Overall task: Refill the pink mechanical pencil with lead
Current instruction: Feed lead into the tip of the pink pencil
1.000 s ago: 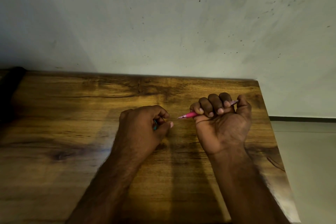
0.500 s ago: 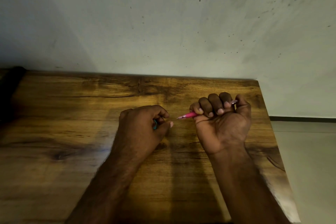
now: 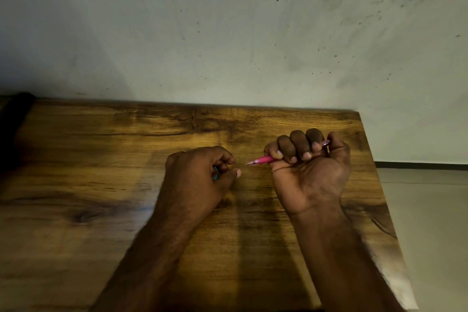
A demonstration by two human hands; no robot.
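Change since earlier frames: almost none; both hands sit in the same places on the surface, and the pencil tip points at the left fingertips as before
Meaning for the task: judged as a paused or very fine alignment step, with lead being fed toward the tip; the lead itself is too thin to see, so progress cannot be confirmed
Right hand: palm toward the camera, four fingers curled tight over the barrel, thumb bent against the rear end; the grip is a closed fist round the pencil
Pink mechanical pencil: held just above the surface, lying nearly level, slightly raised at the rear; only the front section and a pale glint at the rear cap, beside the thumb, show outside the fist
Pencil shape and material: slim glossy plastic barrel tapering to a fine pointed cone, tip aimed left
Left hand: back toward the camera, fingers curled, thumb extended toward the pencil tip; the grip is closed on a small teal object
Teal object: only a sliver shows between the fingers; probably the lead case, but that cannot be told
Gap: pencil tip and left thumb are near, not touching
Surface: smooth wood-grain board with dark knots and streaks, dull sheen, square right-hand corner
Wall: pale matt plaster, speckled and smudged
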